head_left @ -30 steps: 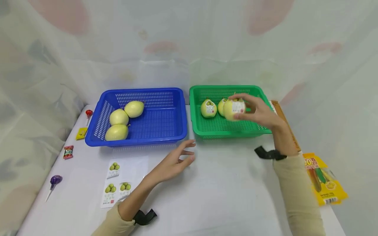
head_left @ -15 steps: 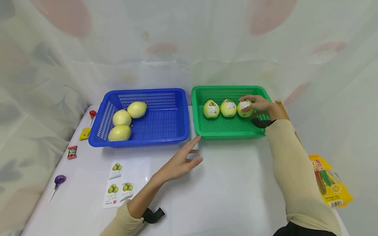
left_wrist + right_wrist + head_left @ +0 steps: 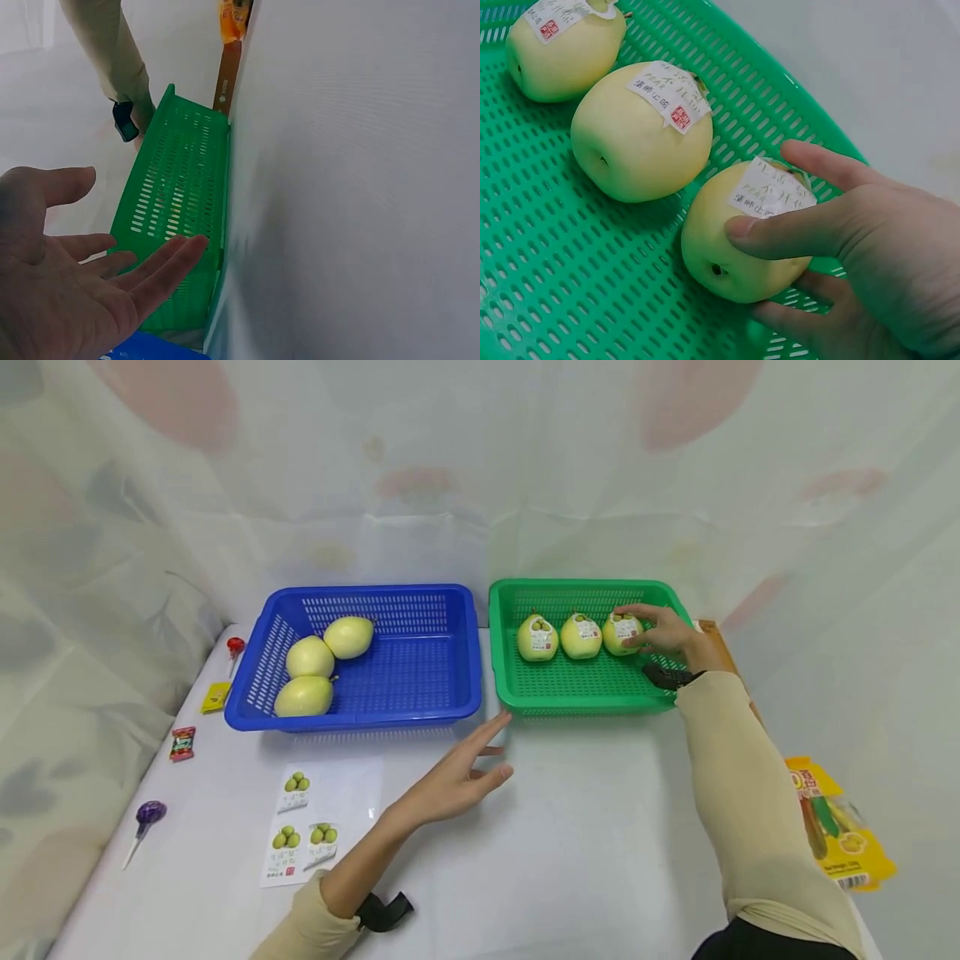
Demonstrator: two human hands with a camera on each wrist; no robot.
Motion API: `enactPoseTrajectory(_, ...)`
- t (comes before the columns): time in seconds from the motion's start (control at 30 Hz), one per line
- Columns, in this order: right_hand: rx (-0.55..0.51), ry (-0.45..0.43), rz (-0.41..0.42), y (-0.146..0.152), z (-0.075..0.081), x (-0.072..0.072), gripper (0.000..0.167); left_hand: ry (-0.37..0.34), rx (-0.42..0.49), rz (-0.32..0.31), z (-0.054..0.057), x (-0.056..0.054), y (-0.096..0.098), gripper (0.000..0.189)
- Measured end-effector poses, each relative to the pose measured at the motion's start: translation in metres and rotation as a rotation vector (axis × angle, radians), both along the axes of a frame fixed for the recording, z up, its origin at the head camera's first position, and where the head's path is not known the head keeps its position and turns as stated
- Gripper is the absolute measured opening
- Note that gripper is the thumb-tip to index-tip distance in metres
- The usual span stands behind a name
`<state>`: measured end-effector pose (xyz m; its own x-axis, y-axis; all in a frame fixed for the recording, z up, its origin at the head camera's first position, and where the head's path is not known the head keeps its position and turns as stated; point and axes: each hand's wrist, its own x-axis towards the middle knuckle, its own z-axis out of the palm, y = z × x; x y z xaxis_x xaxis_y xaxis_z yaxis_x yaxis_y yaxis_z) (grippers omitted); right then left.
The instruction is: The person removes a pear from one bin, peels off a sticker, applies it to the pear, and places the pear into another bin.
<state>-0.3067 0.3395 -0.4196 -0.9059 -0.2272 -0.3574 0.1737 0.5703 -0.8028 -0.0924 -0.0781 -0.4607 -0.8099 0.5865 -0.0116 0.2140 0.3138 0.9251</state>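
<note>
Three pale yellow pears with white labels stand in a row in the green basket [image 3: 585, 700]. My right hand [image 3: 666, 633] is round the rightmost pear [image 3: 618, 643], which rests on the basket floor. In the right wrist view, my thumb lies on that pear's label edge and the fingers curve behind it. The middle pear [image 3: 641, 146] is a small gap away. My left hand [image 3: 450, 783] hovers over the white table in front of the two baskets, fingers spread and holding nothing. Three unlabelled pears [image 3: 303, 697] lie at the left in the blue basket [image 3: 352, 721].
A sheet of pear labels [image 3: 352, 785] lies beside my left forearm. Along the left edge are a purple lollipop [image 3: 151, 812], a red candy packet [image 3: 182, 743], a yellow packet [image 3: 216, 697] and a red lollipop [image 3: 236, 646]. A yellow snack bag [image 3: 843, 835] lies at the right.
My right hand has lowered the labelled pear to the right end of the row in the green basket and still touches it. My left hand has barely moved.
</note>
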Motion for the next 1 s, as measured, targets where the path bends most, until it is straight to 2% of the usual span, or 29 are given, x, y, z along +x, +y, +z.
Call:
enactPoseTrajectory(0.17, -0.029, -0.015, 0.021, -0.005, 0.008, 0.003, 0.077, -0.010, -0.015, 0.033, -0.001, 0.011, -0.020, 0.074)
enactPoseTrajectory(0.33, 0.000, -0.044, 0.084, -0.004, 0.037, 0.006, 0.083, 0.045, -0.045, 0.105, 0.000, 0.025, -0.055, 0.070)
enactPoseTrajectory(0.43, 0.058, 0.006, 0.106, -0.005, 0.061, 0.006, 0.082, 0.091, -0.045, 0.183, 0.002, 0.035, -0.083, 0.065)
enactPoseTrajectory(0.53, 0.063, 0.106, 0.124, -0.017, 0.084, 0.004, 0.076, 0.106, -0.004, 0.291, 0.006, 0.043, -0.111, 0.061)
enactPoseTrajectory(0.63, -0.015, 0.209, 0.163, -0.044, 0.098, 0.003, 0.067, 0.111, 0.042, 0.390, 0.009, 0.047, -0.135, 0.060)
enactPoseTrajectory(0.77, -0.137, 0.263, 0.269, -0.097, 0.099, -0.001, 0.055, 0.128, 0.068, 0.461, 0.007, 0.049, -0.152, 0.059)
enactPoseTrajectory(0.87, -0.202, 0.211, 0.352, -0.145, 0.092, -0.004, 0.051, 0.128, 0.083, 0.483, 0.004, 0.049, -0.157, 0.059)
enactPoseTrajectory(1.0, -0.346, 0.071, 0.425, -0.211, 0.081, -0.004, 0.048, 0.134, 0.088, 0.503, 0.002, 0.050, -0.157, 0.059)
